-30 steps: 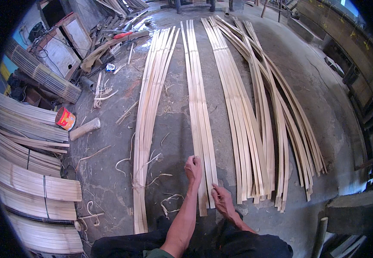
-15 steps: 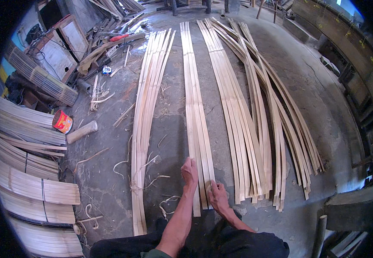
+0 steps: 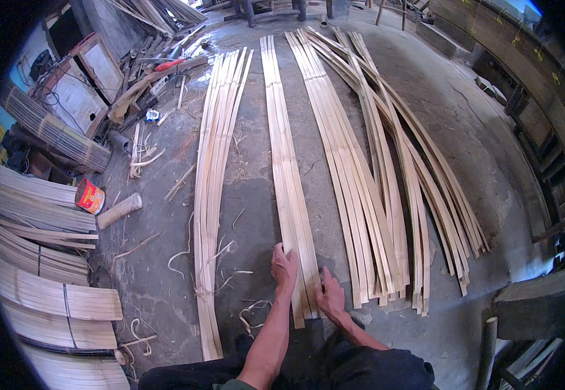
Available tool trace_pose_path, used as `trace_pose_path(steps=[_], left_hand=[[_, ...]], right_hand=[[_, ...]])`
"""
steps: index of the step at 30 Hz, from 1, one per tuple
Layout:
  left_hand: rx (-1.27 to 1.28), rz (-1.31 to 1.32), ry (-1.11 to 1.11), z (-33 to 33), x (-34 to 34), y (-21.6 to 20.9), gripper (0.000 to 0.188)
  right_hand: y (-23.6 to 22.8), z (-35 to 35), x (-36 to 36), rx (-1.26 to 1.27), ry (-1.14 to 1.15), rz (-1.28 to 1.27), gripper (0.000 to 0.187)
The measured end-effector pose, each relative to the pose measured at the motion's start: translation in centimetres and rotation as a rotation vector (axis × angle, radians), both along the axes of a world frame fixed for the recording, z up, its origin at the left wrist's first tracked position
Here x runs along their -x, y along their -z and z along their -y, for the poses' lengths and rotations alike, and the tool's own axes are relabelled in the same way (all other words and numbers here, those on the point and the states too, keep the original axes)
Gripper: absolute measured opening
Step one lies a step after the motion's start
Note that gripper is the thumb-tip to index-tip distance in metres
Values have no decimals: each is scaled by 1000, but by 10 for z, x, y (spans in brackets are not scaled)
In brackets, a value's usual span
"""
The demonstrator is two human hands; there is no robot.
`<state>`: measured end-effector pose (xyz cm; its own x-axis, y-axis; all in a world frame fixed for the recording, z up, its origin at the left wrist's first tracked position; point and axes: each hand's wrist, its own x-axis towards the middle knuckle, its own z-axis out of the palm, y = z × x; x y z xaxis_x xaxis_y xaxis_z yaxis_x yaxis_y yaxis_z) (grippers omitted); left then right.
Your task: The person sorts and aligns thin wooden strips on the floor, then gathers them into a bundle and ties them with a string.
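A narrow row of long, pale bamboo strips (image 3: 293,214) lies side by side on the floor, pointing away from me. At the row's left edge, near its close end, my left hand (image 3: 285,268) is closed with curled fingers on the outer strip. My right hand (image 3: 330,296) rests along the opposite edge, slightly nearer to me, its index finger stretched forward and apart from the thumb. Its lower fingers are partly hidden. To the right lies a wider bundle of strips (image 3: 341,162), and on the left another loose bundle (image 3: 212,162).
Crossed strips (image 3: 419,175) lie farther right. Thin shavings (image 3: 230,276) litter the floor. On the left are tied stacks of slats (image 3: 67,292), a red tin (image 3: 90,197) and a short bamboo piece (image 3: 120,210). A wooden block (image 3: 542,292) stands at the near right.
The view has shifted a little, moving the scene leftward. My right hand's index finger has come away from the strips' edge. My left hand has slid slightly nearer along its edge.
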<state>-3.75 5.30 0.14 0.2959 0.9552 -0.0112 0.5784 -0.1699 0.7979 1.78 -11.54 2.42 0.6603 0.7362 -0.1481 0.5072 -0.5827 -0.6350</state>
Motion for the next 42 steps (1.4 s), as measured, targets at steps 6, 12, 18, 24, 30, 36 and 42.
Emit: trace_pose_path(steps=[6,12,18,24,30,36,42], left_hand=[[42,-31,-6,-1,0,-7,44],[75,-15,-29,-1,0,-5,45],[65,-19,-40,-1,-1,-2,44],[14,-6,-46,5,-9,-3,45],[34,-49,-41,-1,4,-4,45],[60,-29,-32,2,-1,-10,44],[55,-67,-45,2,-2,-12,43]], right_hand=[[6,7,-23,-317,173,-470,27],[-72,31,-76,-477,433,-287,24],[-88,65,-136,-320,385,155,36],[-37,106,-208,-476,275,170,42],[-81,94,-214,84,405,86,38],[-44,115,-209,-63,364,54,40],[-51,103,-197,-225,361,15,34]])
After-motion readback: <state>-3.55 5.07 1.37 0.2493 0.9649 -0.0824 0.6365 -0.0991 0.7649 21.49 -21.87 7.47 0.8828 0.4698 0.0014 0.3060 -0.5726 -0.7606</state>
